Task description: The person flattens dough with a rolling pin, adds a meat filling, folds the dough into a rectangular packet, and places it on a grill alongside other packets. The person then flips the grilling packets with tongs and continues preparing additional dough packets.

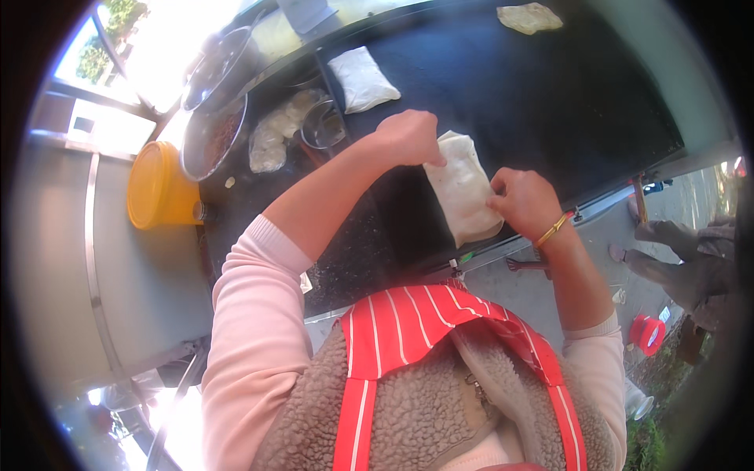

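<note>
A pale folded flatbread of dough (pixel 465 191) lies on the dark griddle (pixel 530 106), close to its near edge. My left hand (pixel 412 138) pinches the far left edge of this dough between thumb and finger. At its right side, my right hand (pixel 524 200) grips the edge with thumb and fingertips. Farther left on the griddle rests a second folded dough packet (pixel 363 79). A thin browned flatbread (pixel 530 18) lies near the far right of the griddle.
Left of the griddle are a metal bowl of reddish filling (pixel 215 138), dough balls under plastic (pixel 277 129), a round metal container (pixel 323 125) and a yellow lidded bucket (pixel 162 185). Another metal bowl (pixel 218 68) stands behind. A person's legs (pixel 677 259) are at the right, beyond the griddle's edge.
</note>
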A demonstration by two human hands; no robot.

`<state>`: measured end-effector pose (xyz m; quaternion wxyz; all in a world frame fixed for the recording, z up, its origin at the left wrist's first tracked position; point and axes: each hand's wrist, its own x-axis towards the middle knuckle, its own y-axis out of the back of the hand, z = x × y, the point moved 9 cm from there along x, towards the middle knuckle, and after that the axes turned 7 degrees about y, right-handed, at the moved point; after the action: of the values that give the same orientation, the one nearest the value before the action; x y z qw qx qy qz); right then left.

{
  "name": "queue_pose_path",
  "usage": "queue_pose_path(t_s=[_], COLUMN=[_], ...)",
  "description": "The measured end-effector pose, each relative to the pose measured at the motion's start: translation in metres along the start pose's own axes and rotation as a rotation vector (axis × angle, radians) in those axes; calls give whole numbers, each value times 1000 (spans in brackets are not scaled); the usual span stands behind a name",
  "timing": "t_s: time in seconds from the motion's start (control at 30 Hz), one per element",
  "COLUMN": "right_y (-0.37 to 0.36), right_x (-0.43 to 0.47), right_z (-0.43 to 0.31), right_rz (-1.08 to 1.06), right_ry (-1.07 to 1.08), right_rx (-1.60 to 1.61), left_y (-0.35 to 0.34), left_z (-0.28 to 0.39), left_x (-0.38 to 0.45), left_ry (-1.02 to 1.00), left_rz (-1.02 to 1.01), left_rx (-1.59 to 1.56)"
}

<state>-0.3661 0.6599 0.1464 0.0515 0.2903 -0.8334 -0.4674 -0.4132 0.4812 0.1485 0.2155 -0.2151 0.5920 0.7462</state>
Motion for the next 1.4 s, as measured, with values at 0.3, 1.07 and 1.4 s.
queue_pose_path(t_s=[0.3, 1.07, 1.4], right_y=[-20, -420, -414], right_x=[-21, -31, -23], right_z=[-107, -330, -327], right_rz=[316, -117, -46], right_ry=[-19, 807, 766], right_rx=[153, -28, -67], left_y=[70, -301, -301], left_z=[-268, -374, -365], left_x=[-277, -289, -277], left_ry=[181, -300, -262], left_rz=[1362, 505, 485], left_rx=[-362, -191, -269])
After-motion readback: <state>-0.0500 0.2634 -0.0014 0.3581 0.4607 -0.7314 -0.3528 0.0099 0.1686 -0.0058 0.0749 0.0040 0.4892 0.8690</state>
